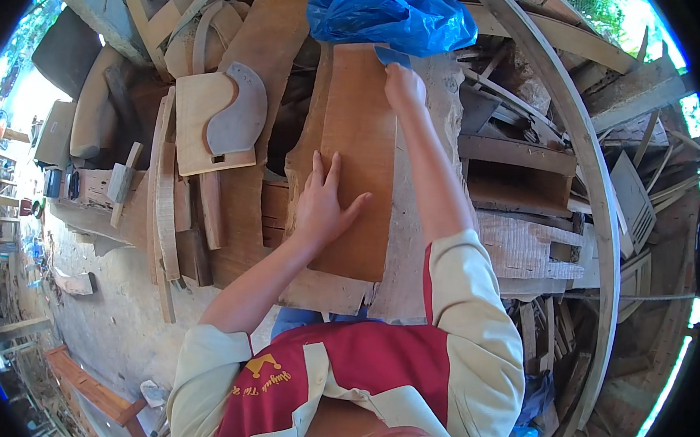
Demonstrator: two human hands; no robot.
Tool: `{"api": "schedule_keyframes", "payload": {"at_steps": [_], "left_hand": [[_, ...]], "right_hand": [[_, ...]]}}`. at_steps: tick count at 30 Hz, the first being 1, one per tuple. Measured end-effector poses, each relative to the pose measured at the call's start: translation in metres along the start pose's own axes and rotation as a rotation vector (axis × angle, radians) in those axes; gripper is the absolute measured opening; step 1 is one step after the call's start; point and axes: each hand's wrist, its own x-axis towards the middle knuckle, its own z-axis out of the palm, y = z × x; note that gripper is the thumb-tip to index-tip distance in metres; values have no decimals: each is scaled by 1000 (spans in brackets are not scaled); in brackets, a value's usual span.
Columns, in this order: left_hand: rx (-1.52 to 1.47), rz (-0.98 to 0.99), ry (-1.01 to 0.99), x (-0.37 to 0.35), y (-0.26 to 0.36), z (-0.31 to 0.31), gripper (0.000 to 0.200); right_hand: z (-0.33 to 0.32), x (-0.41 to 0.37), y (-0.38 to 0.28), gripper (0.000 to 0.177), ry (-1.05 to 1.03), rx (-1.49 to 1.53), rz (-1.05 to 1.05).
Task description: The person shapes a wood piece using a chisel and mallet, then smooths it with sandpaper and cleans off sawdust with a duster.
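Observation:
A smooth brown board point(361, 123) lies lengthwise on rough, pale planks point(412, 246) in front of me. My left hand point(324, 205) rests flat on the board's left part, fingers spread and holding nothing. Near the board's far right corner, my right hand point(404, 87) is closed around a small flat blue piece point(392, 57), whose exact kind I cannot make out. Just beyond that hand sits a crumpled blue plastic bag point(391, 13).
To the left, a pale board point(200, 117) carries a grey curved template point(240, 112). Wooden strips point(166, 207) stand beside it. A long curved beam point(596, 185) arcs down the right, before stacked scrap wood point(640, 196). An open wooden box point(516, 185) lies right of the planks.

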Motion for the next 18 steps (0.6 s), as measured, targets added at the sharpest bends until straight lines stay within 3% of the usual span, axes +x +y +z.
{"api": "schedule_keyframes", "payload": {"at_steps": [6,9,12,15,18], "left_hand": [[-7,20,21,0,0,1,81],[-16,8,-12,0,1,-1,82],[-5,34,-11,0,-2,0,82],[-32,36,-4,1,-4,1,82],[-18,46,-9,1,-4,0,81]], "right_hand": [[-1,-25,7,21,32,83,-7],[-18,-91,-4,20,23,27,-51],[-28,-154,-8,29,98,-3,-211],[-41,-166,-17,34,-50,113,-115],[-34,-144,-25,35,-165,-55,-71]]}}
